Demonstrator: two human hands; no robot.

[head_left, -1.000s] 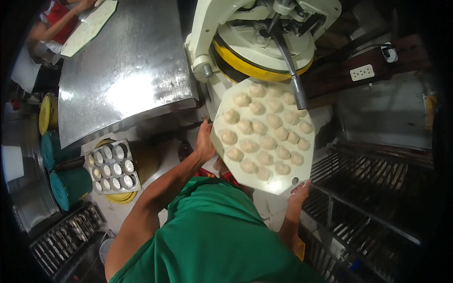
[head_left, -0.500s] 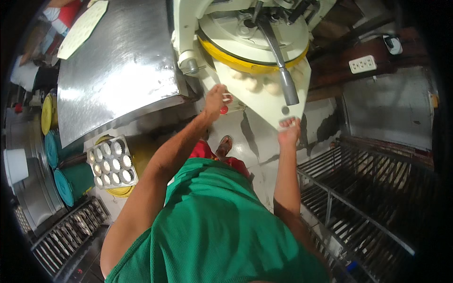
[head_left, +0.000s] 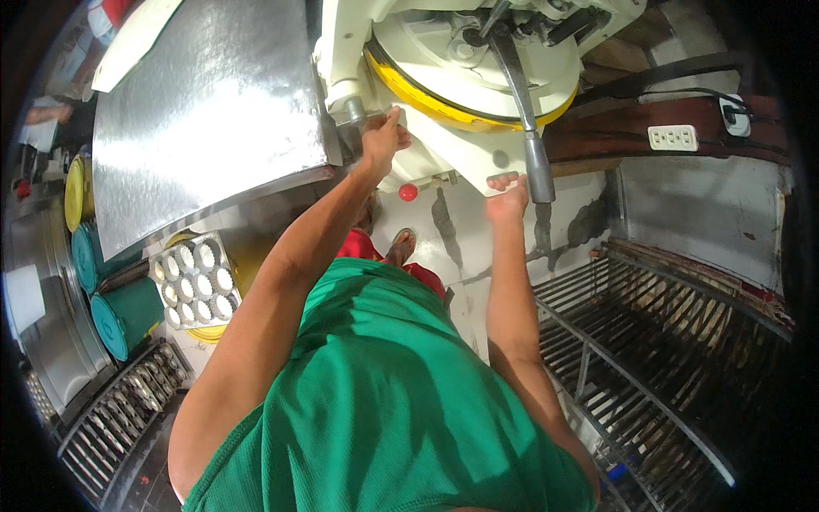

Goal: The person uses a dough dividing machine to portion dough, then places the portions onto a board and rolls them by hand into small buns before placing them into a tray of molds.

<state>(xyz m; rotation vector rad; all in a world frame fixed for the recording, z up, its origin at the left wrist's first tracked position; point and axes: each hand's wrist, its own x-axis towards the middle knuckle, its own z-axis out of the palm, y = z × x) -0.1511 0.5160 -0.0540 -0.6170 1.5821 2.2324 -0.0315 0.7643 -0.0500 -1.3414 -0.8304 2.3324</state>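
Observation:
A cream dough divider (head_left: 461, 77) with a yellow ring stands at the far side. Under its round head lies a pale dough plate (head_left: 465, 152), most of it hidden. My right hand (head_left: 508, 198) is closed on the plate's near corner, beside a round hole. My left hand (head_left: 384, 143) is closed at the plate's left edge, close to a metal knob (head_left: 353, 109) on the machine; its exact hold is partly hidden. A dark lever (head_left: 537, 166) hangs down just right of my right hand. No dough pieces show now.
A shiny metal table (head_left: 213, 128) stands at the left, with another pale plate (head_left: 132, 38) on it. Below are a muffin tin (head_left: 194, 277) and teal bins (head_left: 124, 316). A slatted metal rack (head_left: 631, 341) fills the right. Sockets (head_left: 672, 137) sit on the wall ledge.
The plate has slid further in under the machine's head, and the dough pieces on it have gone from sight. Both my hands have moved away from me with it.

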